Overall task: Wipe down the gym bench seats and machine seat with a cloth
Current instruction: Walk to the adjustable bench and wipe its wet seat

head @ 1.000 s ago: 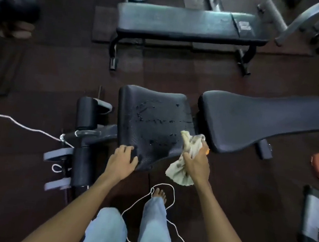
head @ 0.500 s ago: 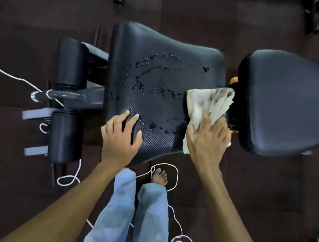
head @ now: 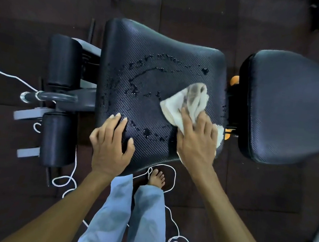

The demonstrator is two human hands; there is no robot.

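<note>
The black textured bench seat (head: 157,48) fills the middle of the head view, with beads and streaks of liquid across it. My right hand (head: 196,140) presses a crumpled off-white cloth (head: 188,100) flat onto the seat's right side, fingers spread over it. My left hand (head: 111,145) rests on the seat's near left corner, fingers lying on the pad. The black backrest pad (head: 292,106) lies to the right, across a narrow gap.
Two black foam rollers (head: 64,61) and a chrome bar (head: 40,96) stick out at the seat's left. A white cord (head: 72,173) loops over the dark rubber floor around my bare foot (head: 156,177). Orange knobs (head: 234,80) sit in the gap. Other equipment shows at the lower right edge.
My right hand has slid the cloth from the seat's right edge leftward onto the wet surface. The view has closed in on the seat. My left hand stays on the near corner.
</note>
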